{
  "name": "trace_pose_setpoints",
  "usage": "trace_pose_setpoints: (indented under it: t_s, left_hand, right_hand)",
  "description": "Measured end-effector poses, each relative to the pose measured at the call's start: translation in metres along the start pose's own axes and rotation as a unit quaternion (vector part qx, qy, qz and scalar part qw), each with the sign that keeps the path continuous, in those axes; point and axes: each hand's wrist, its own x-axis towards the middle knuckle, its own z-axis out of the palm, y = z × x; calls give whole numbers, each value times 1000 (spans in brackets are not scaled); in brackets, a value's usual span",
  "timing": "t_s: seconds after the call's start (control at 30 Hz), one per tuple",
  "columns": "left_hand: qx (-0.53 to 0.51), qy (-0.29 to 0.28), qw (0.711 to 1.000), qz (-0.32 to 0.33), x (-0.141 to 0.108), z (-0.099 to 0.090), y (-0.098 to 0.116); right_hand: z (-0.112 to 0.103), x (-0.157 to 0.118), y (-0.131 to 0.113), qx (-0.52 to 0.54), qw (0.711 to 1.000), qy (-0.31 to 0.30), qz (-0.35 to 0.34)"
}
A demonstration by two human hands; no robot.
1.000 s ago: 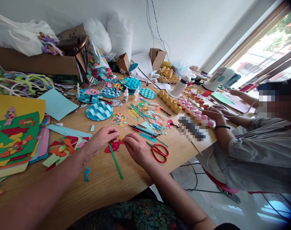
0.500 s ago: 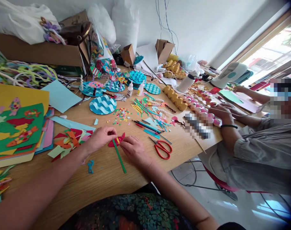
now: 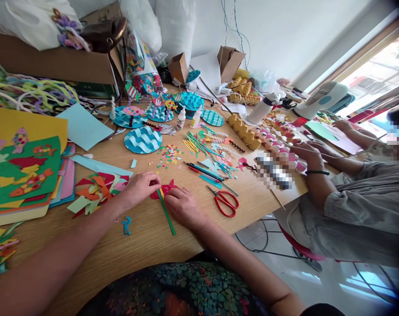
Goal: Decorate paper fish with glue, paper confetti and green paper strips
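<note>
My left hand (image 3: 140, 189) is closed in a pinch at the upper end of a narrow green paper strip (image 3: 168, 218). The strip slants down over the table toward me. Beneath the fingertips lies a red paper fish (image 3: 167, 188) with a short yellow strip (image 3: 162, 192) across it. My right hand (image 3: 185, 208) has its fingers bent and pressed on the fish's near right side, hiding part of it. Its fingertips are close beside the green strip, and whether they touch it I cannot tell.
Red-handled scissors (image 3: 226, 203) and pencils (image 3: 204, 171) lie right of my hands. Paper scraps (image 3: 99, 191) lie left, near stacked coloured sheets (image 3: 25, 166). Two glue bottles (image 3: 181, 118) stand behind a blue wavy disc (image 3: 143, 140). A co-worker's hands (image 3: 306, 151) work at the right.
The view has shifted slightly. My right hand's fingers have edged closer to the green strip and cover more of the fish. My left hand keeps its pinch.
</note>
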Motion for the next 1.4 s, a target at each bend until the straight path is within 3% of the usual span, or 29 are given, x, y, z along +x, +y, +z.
trace_pose_setpoints:
  t_s: [1.4]
  left_hand:
    - [68, -5, 998, 6, 1, 1, 5]
  right_hand:
    - [2, -2, -1, -42, 999, -28, -5]
